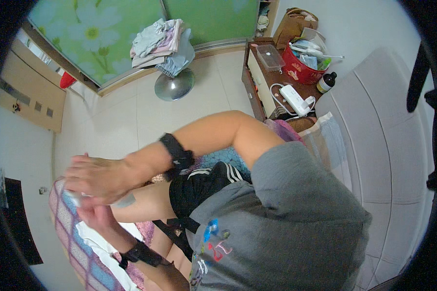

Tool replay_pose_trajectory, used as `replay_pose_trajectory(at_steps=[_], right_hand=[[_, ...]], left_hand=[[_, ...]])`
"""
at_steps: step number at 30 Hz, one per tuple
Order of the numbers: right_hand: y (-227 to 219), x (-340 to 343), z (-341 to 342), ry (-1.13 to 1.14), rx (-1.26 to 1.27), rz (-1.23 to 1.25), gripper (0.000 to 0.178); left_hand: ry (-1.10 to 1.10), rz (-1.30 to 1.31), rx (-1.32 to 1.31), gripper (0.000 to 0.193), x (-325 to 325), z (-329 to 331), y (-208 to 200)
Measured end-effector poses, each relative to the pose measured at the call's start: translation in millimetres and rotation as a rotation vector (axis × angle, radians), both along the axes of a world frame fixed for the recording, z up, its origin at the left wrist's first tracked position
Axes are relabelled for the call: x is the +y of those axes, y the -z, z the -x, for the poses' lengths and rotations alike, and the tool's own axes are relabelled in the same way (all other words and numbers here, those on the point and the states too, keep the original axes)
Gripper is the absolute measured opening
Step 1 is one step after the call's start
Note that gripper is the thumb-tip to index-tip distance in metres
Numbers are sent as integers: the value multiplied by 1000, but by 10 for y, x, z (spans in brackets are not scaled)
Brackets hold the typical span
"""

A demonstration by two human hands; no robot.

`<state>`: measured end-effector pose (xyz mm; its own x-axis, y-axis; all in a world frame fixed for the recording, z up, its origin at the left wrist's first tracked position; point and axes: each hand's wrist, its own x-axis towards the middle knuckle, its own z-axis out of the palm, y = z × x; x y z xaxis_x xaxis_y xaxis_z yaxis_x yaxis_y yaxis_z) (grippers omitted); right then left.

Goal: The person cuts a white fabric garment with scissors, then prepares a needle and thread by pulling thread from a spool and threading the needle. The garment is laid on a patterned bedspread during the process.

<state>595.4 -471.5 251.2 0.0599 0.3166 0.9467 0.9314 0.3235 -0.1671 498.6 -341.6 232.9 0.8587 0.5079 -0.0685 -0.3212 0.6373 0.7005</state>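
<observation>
My right hand [99, 178] bends over my left hand [97, 213], fingers blurred; cannot tell whether either grips anything. Pale grey piece [126, 200] shows just beside right hand, against my leg [148, 204]. White cloth [102, 246] lies near edge of diamond-patterned bedcover [64, 220].

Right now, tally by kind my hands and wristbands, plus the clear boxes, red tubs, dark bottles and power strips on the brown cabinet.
Hands: 2, left hand and right hand
Black wristbands: 2
Clear box: 1
Red tub: 1
Dark bottle: 1
Power strip: 1
Total: 8
</observation>
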Motion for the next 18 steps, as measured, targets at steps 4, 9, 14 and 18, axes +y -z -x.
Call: replay_pose_trajectory(at_steps=[4, 9, 14, 18], right_hand=[[630, -718, -384, 236, -37, 30, 26], [1058, -1512, -963, 100, 641, 375, 18], [1441, -3184, -2104, 520, 1189, 135, 19], [1545, -4347, -2744, 1137, 1039, -40, 22]], left_hand=[[384, 213, 100, 53, -876, -681, 46], [620, -21, 361, 57, -1233, -914, 431], [637, -688, 490, 46, -1155, -734, 370], [308, -749, 537, 46, -6, -135, 715]])
